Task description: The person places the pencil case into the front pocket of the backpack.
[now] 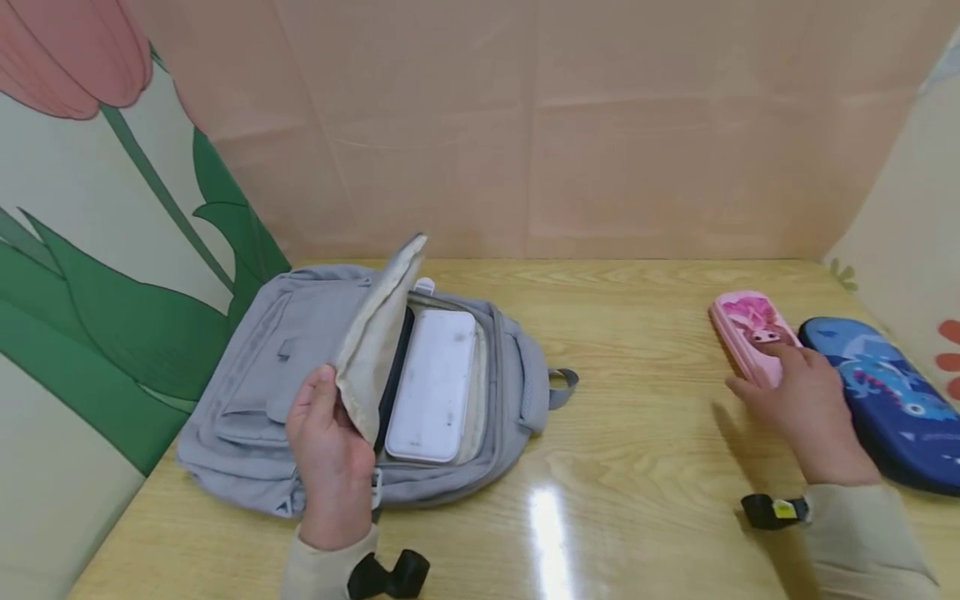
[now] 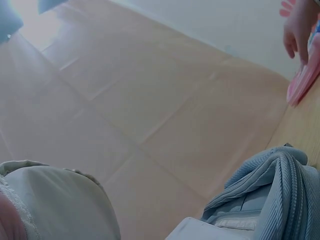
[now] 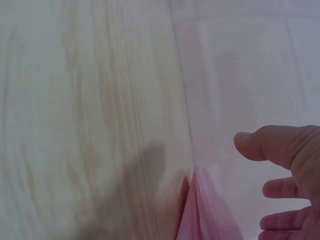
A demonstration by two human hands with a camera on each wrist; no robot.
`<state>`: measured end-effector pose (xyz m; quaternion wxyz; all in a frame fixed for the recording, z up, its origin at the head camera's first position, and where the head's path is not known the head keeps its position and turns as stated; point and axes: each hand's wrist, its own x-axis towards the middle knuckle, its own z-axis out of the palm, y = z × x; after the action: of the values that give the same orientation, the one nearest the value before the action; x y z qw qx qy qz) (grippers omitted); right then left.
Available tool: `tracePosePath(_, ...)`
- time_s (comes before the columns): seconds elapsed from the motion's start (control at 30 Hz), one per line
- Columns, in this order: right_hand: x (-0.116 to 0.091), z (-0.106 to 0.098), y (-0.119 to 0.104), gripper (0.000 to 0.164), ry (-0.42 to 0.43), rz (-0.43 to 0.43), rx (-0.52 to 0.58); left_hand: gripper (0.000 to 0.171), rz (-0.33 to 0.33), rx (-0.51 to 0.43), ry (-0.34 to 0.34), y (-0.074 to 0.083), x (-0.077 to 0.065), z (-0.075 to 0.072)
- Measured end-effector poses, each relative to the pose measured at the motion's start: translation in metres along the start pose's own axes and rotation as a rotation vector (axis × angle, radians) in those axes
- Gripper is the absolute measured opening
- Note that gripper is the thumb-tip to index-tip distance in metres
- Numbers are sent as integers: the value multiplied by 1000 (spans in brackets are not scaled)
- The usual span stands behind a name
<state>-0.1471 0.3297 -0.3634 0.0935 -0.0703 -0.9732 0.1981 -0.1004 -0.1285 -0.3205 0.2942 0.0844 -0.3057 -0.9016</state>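
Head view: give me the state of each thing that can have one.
Gray backpack: lying down, compartment open
Flap: lifted, pinched by the left hand
White box: lying in the open compartment
Pink case: closed, right hand over it, grip unclear
Blue case: closed, lying on the table

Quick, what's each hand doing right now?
Left hand: closed, holding the flap of the grey backpack.
Right hand: open, at the pink case; touching or not, I cannot tell.

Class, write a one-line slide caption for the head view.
Left grip holds open the grey backpack, a white object inside; right grip is at a pink case beside a blue case.
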Motion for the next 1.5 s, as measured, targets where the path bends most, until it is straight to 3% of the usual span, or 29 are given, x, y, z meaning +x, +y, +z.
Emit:
tracePosePath(0.27,0,1,30,78,25,25,-22,15,-6,-14,-3,0,-2,-2)
tracePosePath(0.53,2,0,40,73,34,92,-27,14,11,-68,-39,-1,-2,-3)
tracePosePath(0.97,4,3,43,77,-7,145,38,16,5,-53,-60,0,-3,-4)
tracePosePath(1.23,1,6,37,83,-14,130,13,15,2,-43,-59,0,-2,-4)
tracePosePath(1.5,1,8,30,89,-60,169,25,15,-1,-38,-53,0,-4,-2)
